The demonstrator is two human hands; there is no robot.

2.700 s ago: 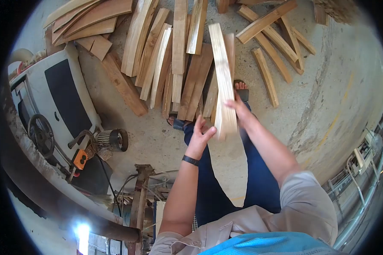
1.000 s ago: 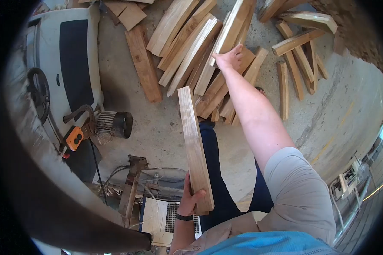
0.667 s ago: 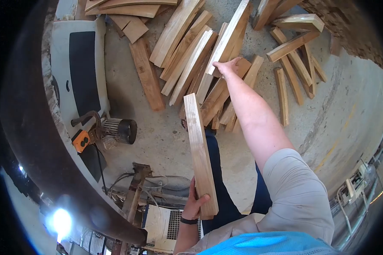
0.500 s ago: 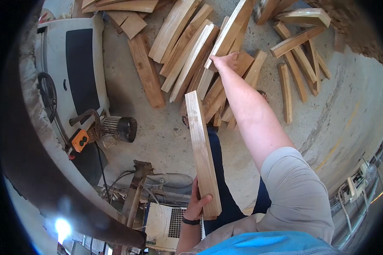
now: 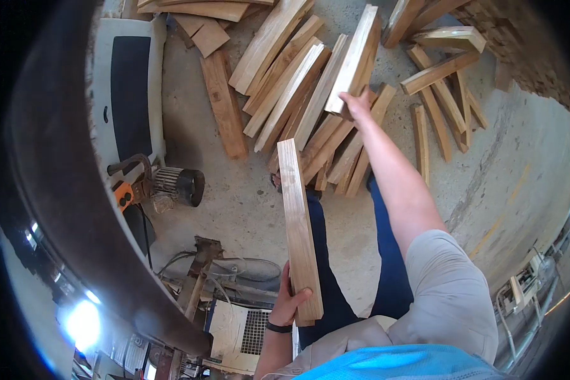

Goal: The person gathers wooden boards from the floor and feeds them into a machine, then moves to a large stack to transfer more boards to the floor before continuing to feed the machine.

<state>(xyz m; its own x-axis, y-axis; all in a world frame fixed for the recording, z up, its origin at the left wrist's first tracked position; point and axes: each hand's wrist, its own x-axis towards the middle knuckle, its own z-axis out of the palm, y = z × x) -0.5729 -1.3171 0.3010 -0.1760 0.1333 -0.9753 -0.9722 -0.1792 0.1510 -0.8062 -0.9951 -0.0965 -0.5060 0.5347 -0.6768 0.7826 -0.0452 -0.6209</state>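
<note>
My left hand [image 5: 290,301] is closed around the lower end of a long wooden plank [image 5: 301,228], which points away from me beside my left leg. Out in front, my right hand [image 5: 356,104] grips the near end of a second wooden board [image 5: 354,60]. That board tilts up over the pile, its pale edge facing me. Under and beside it, several rough-cut boards [image 5: 291,95] lean and lie together on the floor. Part of the right hand's fingers is hidden behind the board's end.
At the left stands a grey machine cabinet [image 5: 101,95] with a motor [image 5: 178,185] and an orange switch box [image 5: 124,193]. More loose boards [image 5: 440,107] lie crossed at the right on the concrete floor [image 5: 487,190]. A dark curved beam [image 5: 126,285] runs along my left side.
My right hand has moved right and slightly nearer with the board in it, swinging it off its neighbours. The left hand and its plank have barely moved.
</note>
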